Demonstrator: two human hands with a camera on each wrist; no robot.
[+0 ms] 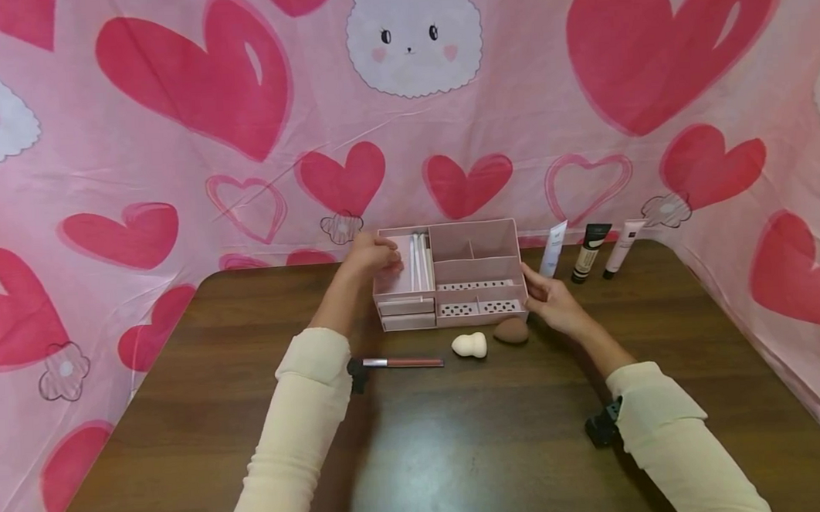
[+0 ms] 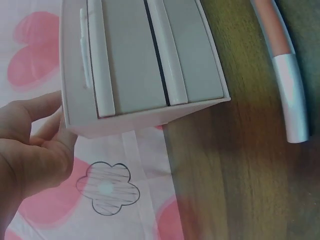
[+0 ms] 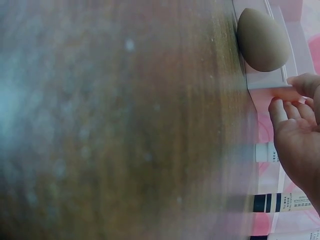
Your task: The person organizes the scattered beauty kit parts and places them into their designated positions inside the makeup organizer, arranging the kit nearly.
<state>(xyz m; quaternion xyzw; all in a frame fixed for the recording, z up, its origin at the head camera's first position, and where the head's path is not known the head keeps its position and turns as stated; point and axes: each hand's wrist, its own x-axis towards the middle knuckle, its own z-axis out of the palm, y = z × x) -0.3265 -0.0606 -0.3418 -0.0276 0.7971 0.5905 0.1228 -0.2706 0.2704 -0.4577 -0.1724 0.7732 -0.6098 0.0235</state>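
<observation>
A pink makeup organizer (image 1: 476, 269) stands at the back of the table, with two small drawers (image 2: 132, 60) at its left front. My left hand (image 1: 373, 254) grips the upper left edge of the organizer, fingers reaching over the left compartment. Several slim pale sticks (image 1: 420, 262) stand in that compartment. At the other end, my right hand (image 1: 555, 304) pinches the right side wall, thumb on the edge and fingers along the outside. Just in front of that corner lies a brown egg-shaped makeup sponge (image 3: 263, 41). Beside it is a cream gourd-shaped sponge (image 1: 470, 345).
A slim silver and rose-brown tube (image 1: 403, 362) lies before the drawers. Right of the organizer stand a white tube (image 1: 553, 248), a black and beige tube (image 1: 591, 252) and a pale pink tube (image 1: 624, 249). A heart-patterned cloth (image 1: 403, 125) hangs behind the wooden table (image 1: 504, 452).
</observation>
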